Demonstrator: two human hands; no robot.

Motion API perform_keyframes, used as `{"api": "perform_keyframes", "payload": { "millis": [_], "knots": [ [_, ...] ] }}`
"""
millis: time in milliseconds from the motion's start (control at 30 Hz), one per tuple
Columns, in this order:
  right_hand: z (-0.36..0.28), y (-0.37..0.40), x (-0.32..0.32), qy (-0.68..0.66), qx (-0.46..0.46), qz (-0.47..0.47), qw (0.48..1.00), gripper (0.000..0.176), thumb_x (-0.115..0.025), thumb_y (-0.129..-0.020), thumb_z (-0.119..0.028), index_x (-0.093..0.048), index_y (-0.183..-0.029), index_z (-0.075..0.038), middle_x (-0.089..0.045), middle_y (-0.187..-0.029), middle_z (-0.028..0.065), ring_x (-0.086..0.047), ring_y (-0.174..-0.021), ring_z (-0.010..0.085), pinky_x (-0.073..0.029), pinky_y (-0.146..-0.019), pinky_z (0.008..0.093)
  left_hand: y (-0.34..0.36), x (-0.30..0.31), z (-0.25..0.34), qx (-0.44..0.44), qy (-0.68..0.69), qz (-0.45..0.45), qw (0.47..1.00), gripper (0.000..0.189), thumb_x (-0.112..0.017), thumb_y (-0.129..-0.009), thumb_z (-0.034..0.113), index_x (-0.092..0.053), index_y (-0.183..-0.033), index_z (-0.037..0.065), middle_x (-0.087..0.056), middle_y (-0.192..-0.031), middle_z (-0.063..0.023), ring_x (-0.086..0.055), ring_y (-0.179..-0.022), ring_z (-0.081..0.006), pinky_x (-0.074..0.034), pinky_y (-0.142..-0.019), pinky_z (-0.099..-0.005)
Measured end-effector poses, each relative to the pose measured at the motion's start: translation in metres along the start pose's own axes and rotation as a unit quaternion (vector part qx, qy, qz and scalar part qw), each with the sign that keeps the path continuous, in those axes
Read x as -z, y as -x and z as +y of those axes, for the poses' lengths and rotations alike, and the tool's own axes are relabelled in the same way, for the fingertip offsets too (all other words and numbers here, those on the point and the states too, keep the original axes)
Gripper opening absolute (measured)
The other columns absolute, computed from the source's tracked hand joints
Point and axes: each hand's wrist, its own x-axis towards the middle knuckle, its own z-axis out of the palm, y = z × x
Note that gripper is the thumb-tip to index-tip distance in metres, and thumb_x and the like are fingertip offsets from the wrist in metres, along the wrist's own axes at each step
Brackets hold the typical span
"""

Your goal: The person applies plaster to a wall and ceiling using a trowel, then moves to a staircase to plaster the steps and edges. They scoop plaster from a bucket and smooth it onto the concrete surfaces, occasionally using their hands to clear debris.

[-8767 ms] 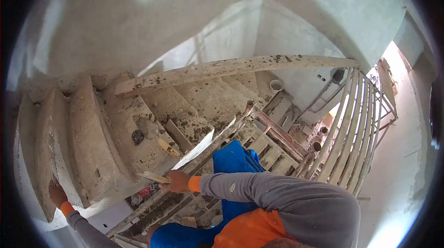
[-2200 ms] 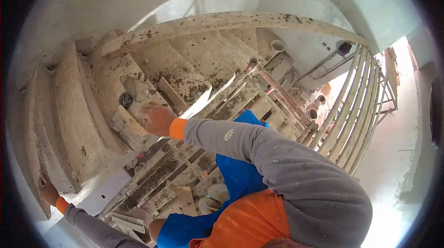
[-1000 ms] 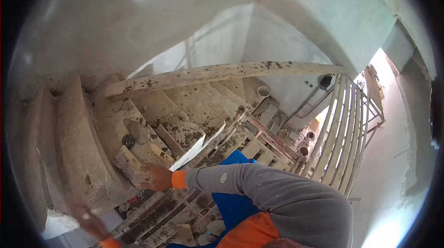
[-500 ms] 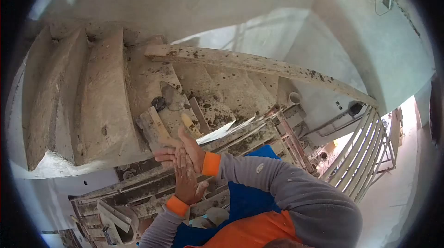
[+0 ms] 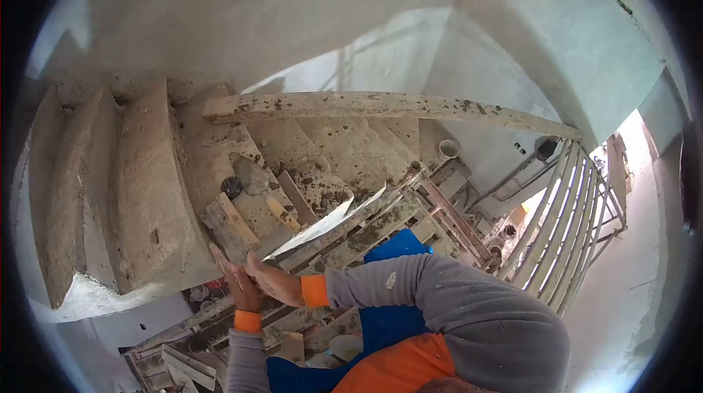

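A person's left hand [image 5: 242,289] and right hand [image 5: 277,282], both empty, meet with fingers extended beside concrete stairs [image 5: 150,188]. Nearest them, a wooden block-like tool [image 5: 239,221] lies on a step near a yellowish handle [image 5: 282,213]. Flat palms, kept clear of its edge, would suit such contact. The sleeve's pale mark [image 5: 391,279] is unreadable.
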Motion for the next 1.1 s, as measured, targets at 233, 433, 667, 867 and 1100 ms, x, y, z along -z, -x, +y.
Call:
{"api": "perform_keyframes", "payload": {
  "millis": [233, 433, 667, 867, 1100],
  "knots": [
    [0.002, -0.007, -0.001, 0.402, 0.210, 0.091, 0.887, 0.069, -0.028, -0.094, -0.053, -0.020, -0.143, -0.006, -0.024, -0.145, 0.0175, -0.021, -0.135, 0.0310, -0.016, -0.110, 0.0418, 0.051, -0.034, 0.059, 0.344, 0.575, 0.022, 0.742, 0.074, -0.028, -0.090, 0.062, -0.021, -0.142, 0.010, -0.027, -0.144, -0.0091, -0.028, -0.131, -0.0290, -0.023, -0.108, -0.0445],
    [0.000, -0.015, 0.021, 0.497, 0.182, 0.150, 0.835, 0.059, -0.035, -0.095, -0.044, -0.029, -0.140, -0.007, -0.035, -0.138, 0.0226, -0.033, -0.127, 0.0366, -0.023, -0.107, 0.0432, 0.050, -0.013, 0.097, 0.340, 0.707, -0.073, 0.616, 0.076, -0.030, -0.085, 0.069, -0.025, -0.141, 0.018, -0.030, -0.142, -0.0087, -0.035, -0.126, -0.0297, -0.027, -0.106, -0.0464],
    [0.008, 0.018, -0.027, 0.667, 0.194, 0.046, 0.718, 0.070, -0.028, -0.093, -0.052, -0.021, -0.142, -0.003, -0.024, -0.144, 0.0221, -0.021, -0.134, 0.0367, -0.015, -0.110, 0.0461, 0.035, 0.005, 0.045, 0.281, 0.674, 0.027, 0.683, 0.089, -0.024, -0.081, 0.076, -0.022, -0.142, 0.011, -0.026, -0.143, -0.0124, -0.028, -0.131, -0.0286, -0.020, -0.111, -0.0460],
    [0.013, 0.026, -0.027, 0.701, 0.238, -0.038, 0.671, 0.076, -0.027, -0.092, -0.056, -0.016, -0.142, 0.000, -0.019, -0.145, 0.0224, -0.012, -0.136, 0.0377, -0.008, -0.111, 0.0499, 0.016, 0.027, 0.078, 0.362, 0.719, 0.055, 0.590, 0.083, -0.019, -0.086, 0.070, -0.017, -0.144, 0.011, -0.017, -0.147, -0.0177, -0.019, -0.135, -0.0314, -0.017, -0.112, -0.0436],
    [0.007, 0.013, -0.002, 0.733, 0.117, 0.028, 0.669, 0.082, -0.026, -0.089, -0.062, -0.013, -0.143, 0.000, -0.014, -0.147, 0.0218, -0.010, -0.137, 0.0369, -0.005, -0.111, 0.0487, 0.043, 0.014, 0.087, 0.324, 0.710, -0.065, 0.622, 0.080, -0.015, -0.087, 0.068, -0.019, -0.143, 0.012, -0.020, -0.147, -0.0160, -0.023, -0.134, -0.0316, -0.026, -0.107, -0.0455]
  ]
}}
